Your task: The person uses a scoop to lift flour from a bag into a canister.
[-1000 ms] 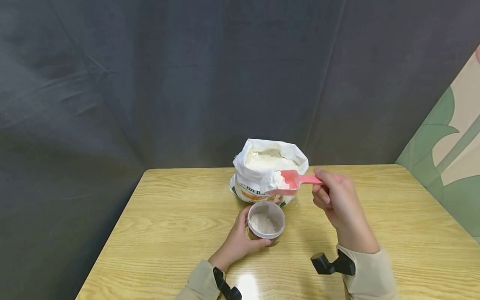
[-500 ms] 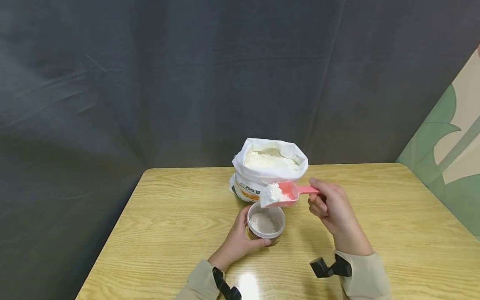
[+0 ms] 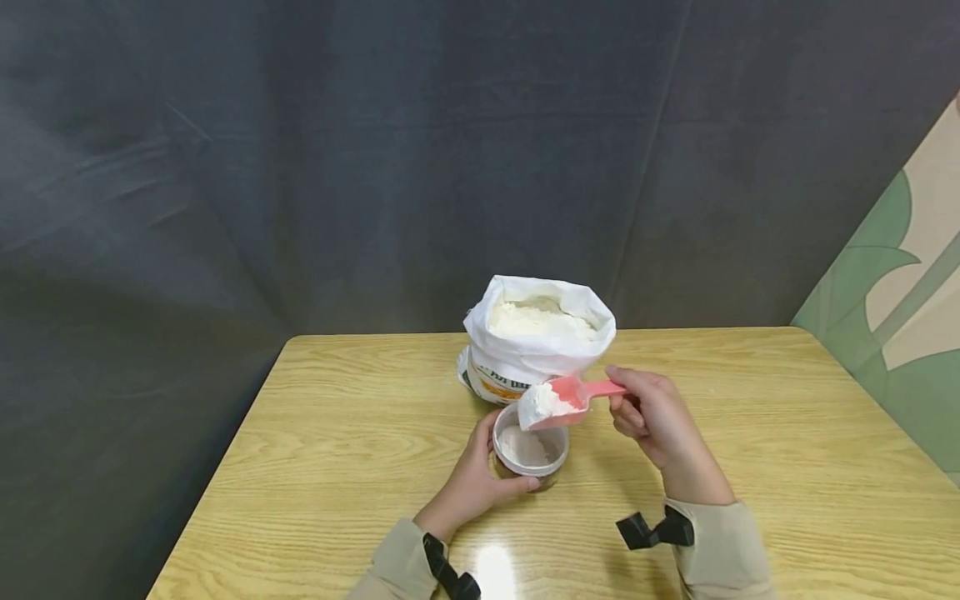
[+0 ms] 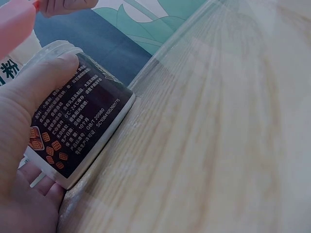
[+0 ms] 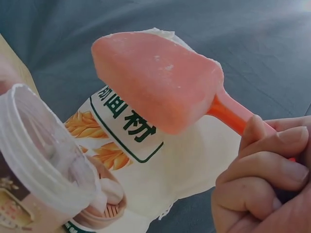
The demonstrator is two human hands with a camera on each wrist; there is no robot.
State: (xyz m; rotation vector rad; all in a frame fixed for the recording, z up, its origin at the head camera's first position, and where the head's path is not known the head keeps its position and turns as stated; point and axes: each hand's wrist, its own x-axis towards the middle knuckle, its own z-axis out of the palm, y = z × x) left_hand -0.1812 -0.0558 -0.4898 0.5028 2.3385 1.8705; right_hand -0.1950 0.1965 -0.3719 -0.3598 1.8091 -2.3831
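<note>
- Powder (image 3: 542,403) transfer seemed in hand: right hand (image 3: 656,427) gripped the loaded scoop (image 3: 574,402) near the jar's mouth
- Left hand (image 3: 477,483) held the jar (image 3: 534,470) on the table (image 3: 337,458)
- Next move likely called for tipping

The table (image 3: 337,475) has a pale wood-grain top with rounded far corners. At its 12 o'clock edge stands an open white flour bag (image 3: 517,354). At 6 o'clock from the bag, near it, a dark-labelled plastic tub (image 4: 87,114) sits upright, base flat on the tabletop.
</note>
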